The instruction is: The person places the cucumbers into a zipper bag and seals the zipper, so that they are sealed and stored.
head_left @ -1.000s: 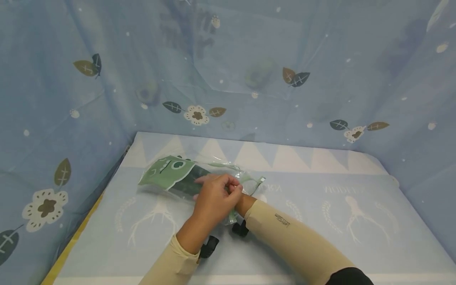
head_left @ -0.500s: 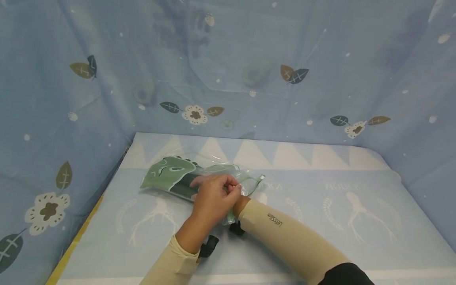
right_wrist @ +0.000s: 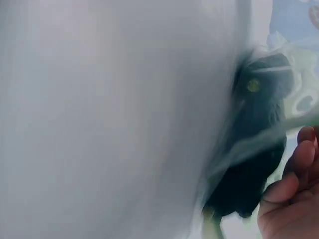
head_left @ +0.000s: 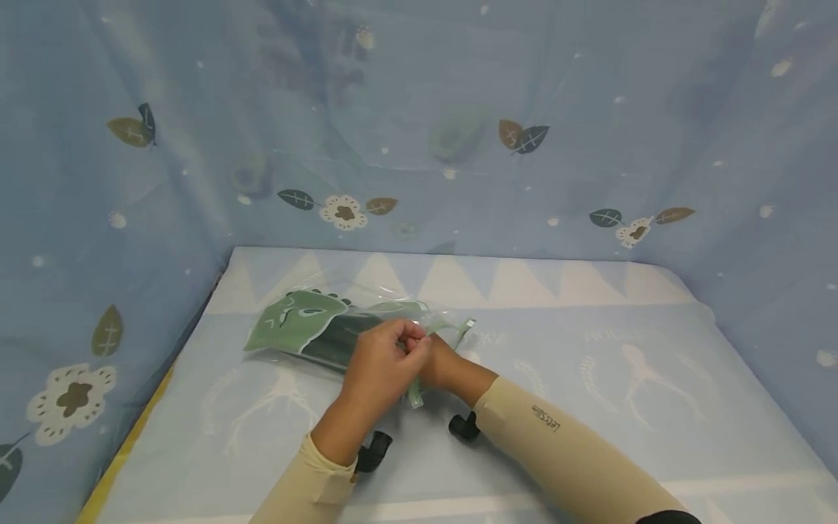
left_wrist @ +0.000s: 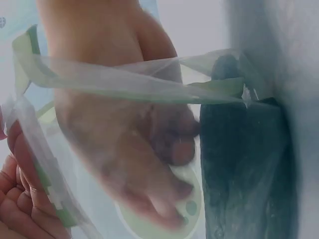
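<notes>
A clear plastic zip bag (head_left: 288, 327) printed with a green cartoon face lies tilted on the table, a dark green bundle (head_left: 327, 343) inside it. My left hand (head_left: 378, 364) pinches the rim at the bag's mouth between thumb and fingertips. Its curled fingers (left_wrist: 25, 194) show beside the green zip strip (left_wrist: 55, 201) in the left wrist view. My right hand (head_left: 448, 367) reaches into the mouth from the right, partly hidden behind the left. Through the film, the left wrist view shows its fingers (left_wrist: 174, 149) loosely bent and close to the bundle (left_wrist: 244, 164), holding nothing visible.
The table (head_left: 589, 407) has a pale blue and white printed cover. Patterned blue curtains (head_left: 419, 131) hang behind it and at both sides. Black straps (head_left: 373, 453) sit under both wrists. Blurred whitish film or surface fills much of the right wrist view.
My right hand went slightly deeper behind the left, then drew back to the right, showing more wrist. My left hand keeps its pinch. The head view has shifted a little.
</notes>
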The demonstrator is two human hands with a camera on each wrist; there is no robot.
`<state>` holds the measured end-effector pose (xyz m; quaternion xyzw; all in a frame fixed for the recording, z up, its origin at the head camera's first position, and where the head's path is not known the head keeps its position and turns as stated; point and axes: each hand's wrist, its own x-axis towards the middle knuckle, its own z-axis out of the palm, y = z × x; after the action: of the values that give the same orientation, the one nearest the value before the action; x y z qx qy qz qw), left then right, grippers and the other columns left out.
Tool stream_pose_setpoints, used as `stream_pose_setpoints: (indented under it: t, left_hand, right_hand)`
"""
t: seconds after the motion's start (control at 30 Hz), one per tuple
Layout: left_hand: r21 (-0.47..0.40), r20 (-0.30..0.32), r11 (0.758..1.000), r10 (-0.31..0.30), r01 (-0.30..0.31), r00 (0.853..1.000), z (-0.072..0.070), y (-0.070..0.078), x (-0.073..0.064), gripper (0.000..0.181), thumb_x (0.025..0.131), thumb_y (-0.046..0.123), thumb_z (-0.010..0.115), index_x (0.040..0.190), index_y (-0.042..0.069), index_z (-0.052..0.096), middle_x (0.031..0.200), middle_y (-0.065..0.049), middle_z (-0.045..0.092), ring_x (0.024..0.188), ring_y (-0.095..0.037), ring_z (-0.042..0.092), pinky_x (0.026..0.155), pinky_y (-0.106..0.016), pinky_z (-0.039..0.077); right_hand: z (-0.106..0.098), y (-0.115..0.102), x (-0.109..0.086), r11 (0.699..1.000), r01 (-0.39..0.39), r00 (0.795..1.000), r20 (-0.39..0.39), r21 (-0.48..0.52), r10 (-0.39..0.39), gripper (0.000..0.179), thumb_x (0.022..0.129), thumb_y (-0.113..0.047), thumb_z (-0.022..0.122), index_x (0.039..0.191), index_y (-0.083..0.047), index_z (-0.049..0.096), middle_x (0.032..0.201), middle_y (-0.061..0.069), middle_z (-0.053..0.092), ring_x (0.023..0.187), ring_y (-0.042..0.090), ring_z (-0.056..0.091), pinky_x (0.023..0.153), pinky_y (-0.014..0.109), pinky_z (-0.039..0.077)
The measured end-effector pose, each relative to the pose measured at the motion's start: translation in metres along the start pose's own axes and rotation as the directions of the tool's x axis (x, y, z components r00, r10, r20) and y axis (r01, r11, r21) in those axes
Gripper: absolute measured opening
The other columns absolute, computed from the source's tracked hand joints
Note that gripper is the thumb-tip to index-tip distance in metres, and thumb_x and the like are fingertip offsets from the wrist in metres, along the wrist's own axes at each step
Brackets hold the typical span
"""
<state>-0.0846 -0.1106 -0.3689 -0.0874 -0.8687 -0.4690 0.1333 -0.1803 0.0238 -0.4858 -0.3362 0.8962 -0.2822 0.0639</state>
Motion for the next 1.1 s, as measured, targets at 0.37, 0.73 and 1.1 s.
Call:
stream_pose_setpoints:
  t: [0.37, 0.73, 1.1]
  left_hand:
    - [-0.006, 0.023, 0.994, -0.111, 0.112, 0.994, 0.001, -0.003, -0.002, 0.006, 0.09, 0.02, 0.071, 0.088, 0.014, 0.071, 0.079, 0.002, 0.066, 0.055, -0.009, 0.052, 0.053, -0.024, 0.045]
    - [0.0, 0.058, 0.995, -0.096, 0.097, 0.994, 0.004, -0.003, 0.0, 0.006, 0.09, 0.019, 0.071, 0.088, 0.014, 0.069, 0.079, 0.0, 0.065, 0.055, -0.011, 0.051, 0.054, -0.025, 0.044]
    - [0.014, 0.078, 0.994, -0.11, 0.109, 0.991, 0.002, -0.001, -0.003, 0.006, 0.088, 0.021, 0.071, 0.086, 0.016, 0.069, 0.077, 0.003, 0.064, 0.057, -0.011, 0.052, 0.054, -0.025, 0.044]
  right_hand:
    - [-0.065, -0.038, -0.079, 0.88, -0.179, 0.97, -0.071, 0.44, 0.232, 0.026, 0.101, -0.023, 0.062, 0.12, -0.009, 0.072, 0.117, 0.006, 0.071, 0.096, 0.012, 0.064, 0.081, 0.026, 0.053]
    - [-0.085, 0.008, -0.11, 0.584, -0.392, 0.813, -0.03, 0.711, 0.582, 0.032, 0.101, -0.018, 0.06, 0.128, 0.0, 0.064, 0.104, 0.012, 0.064, 0.085, 0.019, 0.058, 0.076, 0.029, 0.05]
    - [-0.075, 0.027, -0.082, 0.225, -0.373, 0.763, 0.159, 0.9, 0.626, 0.054, 0.106, -0.033, 0.052, 0.145, 0.004, 0.044, 0.137, 0.023, 0.058, 0.09, 0.011, 0.068, 0.068, 0.019, 0.051]
